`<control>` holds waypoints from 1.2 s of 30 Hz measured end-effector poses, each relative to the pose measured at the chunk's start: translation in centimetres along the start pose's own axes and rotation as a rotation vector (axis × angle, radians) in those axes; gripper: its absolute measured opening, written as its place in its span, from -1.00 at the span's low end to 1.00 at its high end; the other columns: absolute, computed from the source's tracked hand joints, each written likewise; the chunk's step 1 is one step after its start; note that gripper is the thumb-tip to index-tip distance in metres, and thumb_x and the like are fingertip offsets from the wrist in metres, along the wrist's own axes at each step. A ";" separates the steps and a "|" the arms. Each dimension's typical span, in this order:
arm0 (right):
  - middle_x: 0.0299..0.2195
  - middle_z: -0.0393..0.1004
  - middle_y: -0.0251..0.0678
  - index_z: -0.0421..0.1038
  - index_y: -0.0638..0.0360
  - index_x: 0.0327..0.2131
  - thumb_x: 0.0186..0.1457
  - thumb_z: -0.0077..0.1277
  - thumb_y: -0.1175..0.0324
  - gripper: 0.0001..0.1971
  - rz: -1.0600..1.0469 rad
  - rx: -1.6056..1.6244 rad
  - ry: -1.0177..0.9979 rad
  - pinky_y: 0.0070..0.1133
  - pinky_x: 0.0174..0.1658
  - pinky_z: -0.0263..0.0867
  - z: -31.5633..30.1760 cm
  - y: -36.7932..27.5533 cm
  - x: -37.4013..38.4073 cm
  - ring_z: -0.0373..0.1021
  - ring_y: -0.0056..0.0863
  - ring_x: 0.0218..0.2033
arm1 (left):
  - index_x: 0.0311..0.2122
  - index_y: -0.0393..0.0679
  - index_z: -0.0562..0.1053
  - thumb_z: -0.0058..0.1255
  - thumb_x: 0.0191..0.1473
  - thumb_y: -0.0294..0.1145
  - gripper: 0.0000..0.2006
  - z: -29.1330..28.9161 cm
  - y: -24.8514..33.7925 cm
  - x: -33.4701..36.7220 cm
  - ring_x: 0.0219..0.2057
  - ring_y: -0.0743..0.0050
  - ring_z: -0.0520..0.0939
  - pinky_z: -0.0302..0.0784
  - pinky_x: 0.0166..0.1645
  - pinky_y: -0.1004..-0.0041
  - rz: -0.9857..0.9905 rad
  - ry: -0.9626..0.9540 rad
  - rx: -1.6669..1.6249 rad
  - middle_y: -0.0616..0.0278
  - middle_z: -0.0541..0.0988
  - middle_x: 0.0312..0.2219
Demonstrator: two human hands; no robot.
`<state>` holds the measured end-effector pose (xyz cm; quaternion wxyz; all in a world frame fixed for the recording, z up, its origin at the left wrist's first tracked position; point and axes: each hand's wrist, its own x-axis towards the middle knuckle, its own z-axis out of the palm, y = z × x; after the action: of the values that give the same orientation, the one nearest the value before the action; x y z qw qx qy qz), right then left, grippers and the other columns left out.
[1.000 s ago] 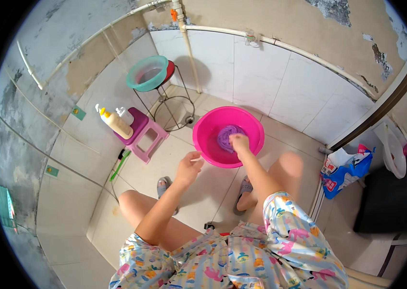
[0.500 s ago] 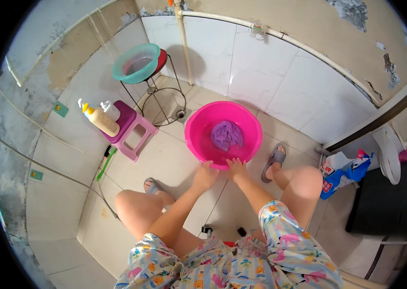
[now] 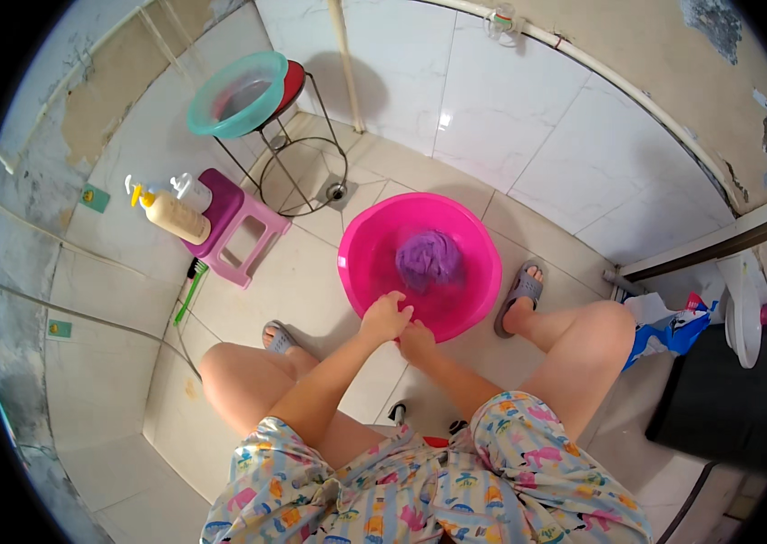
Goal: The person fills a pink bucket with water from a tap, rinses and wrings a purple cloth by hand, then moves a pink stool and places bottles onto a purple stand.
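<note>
A deep pink basin (image 3: 483, 295) stands on the tiled floor in front of me. Crumpled purple cloth (image 3: 429, 261) lies in it. My left hand (image 3: 386, 317) grips the near-left rim, its fingers bent over the edge toward the inside. Close beside it, my right hand (image 3: 417, 341) is closed on the near rim, with some of its fingers hidden. Neither hand touches the cloth.
To the left, a purple-and-pink stool (image 3: 236, 227) carries pump bottles (image 3: 176, 216), with a green brush (image 3: 190, 295) by it. Behind stands a wire-legged stool (image 3: 293, 86) bearing a turquoise basin (image 3: 252, 118). A blue-and-white bag (image 3: 669, 335) sits at right.
My hands have shifted along the rim and come closer together, the right moving left and nearer me. The basin looks slightly turned, and the cloth sits differently inside it. The view has shifted too.
</note>
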<state>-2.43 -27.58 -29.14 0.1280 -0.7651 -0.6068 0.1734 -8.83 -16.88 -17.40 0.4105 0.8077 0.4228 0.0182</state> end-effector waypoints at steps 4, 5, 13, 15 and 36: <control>-0.47 0.43 -0.23 0.43 0.14 -0.51 -0.28 0.06 0.35 -0.84 -0.101 0.113 -0.151 -0.41 -0.32 0.33 -0.2 -1.3 -0.5 0.37 -0.26 -0.35 | -0.18 -0.29 0.39 -0.03 -0.07 -0.21 -0.61 0.2 -0.4 0.9 -0.24 0.07 0.52 0.40 -0.14 0.28 -0.012 -0.008 0.028 -0.06 0.51 -0.31; -0.49 0.43 -0.22 0.43 0.14 -0.54 -0.29 0.05 0.34 -0.85 -0.123 0.132 -0.302 -0.39 -0.32 0.32 -0.6 -1.8 -0.5 0.38 -0.25 -0.36 | -0.18 -0.28 0.39 -0.04 -0.07 -0.22 -0.62 0.2 -1.1 0.9 -0.24 0.08 0.52 0.41 -0.15 0.29 -0.046 -0.025 0.032 -0.06 0.50 -0.31; -0.34 0.48 -0.16 0.45 0.14 -0.30 -0.19 -0.02 0.42 -0.73 0.328 0.316 -0.058 -0.39 -0.16 0.31 0.2 9.1 7.3 0.41 -0.22 -0.30 | -0.22 -0.21 0.39 -0.07 -0.06 -0.29 -0.72 7.4 -8.2 5.0 -0.35 0.13 0.50 0.44 -0.26 0.21 -0.611 -0.048 -0.447 0.12 0.50 -0.40; -0.22 0.42 -0.10 0.39 0.13 -0.19 -0.18 -0.02 0.42 -0.64 0.440 0.282 0.042 -0.39 -0.11 0.28 0.3 10.9 9.6 0.36 -0.19 -0.18 | -0.19 -0.18 0.33 -0.11 -0.02 -0.32 -0.73 9.7 -8.2 5.1 -0.35 0.16 0.46 0.43 -0.26 0.19 -0.880 0.079 -1.002 0.12 0.42 -0.35; -0.45 0.38 -0.04 0.33 0.32 -0.36 -0.19 -0.03 0.41 -0.75 0.513 0.716 0.136 -0.39 -0.27 0.26 5.4 6.4 9.2 0.35 -0.16 -0.38 | -0.16 -0.04 0.34 -0.23 0.04 0.07 -0.58 13.9 -10.6 8.4 -0.18 0.17 0.43 0.33 -0.12 0.03 -1.038 0.007 -1.987 0.12 0.44 -0.24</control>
<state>2.88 -20.16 -37.64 0.3773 -0.8081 -0.2891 0.3479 -5.29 -16.84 -36.45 0.8297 -0.1526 0.5072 0.1763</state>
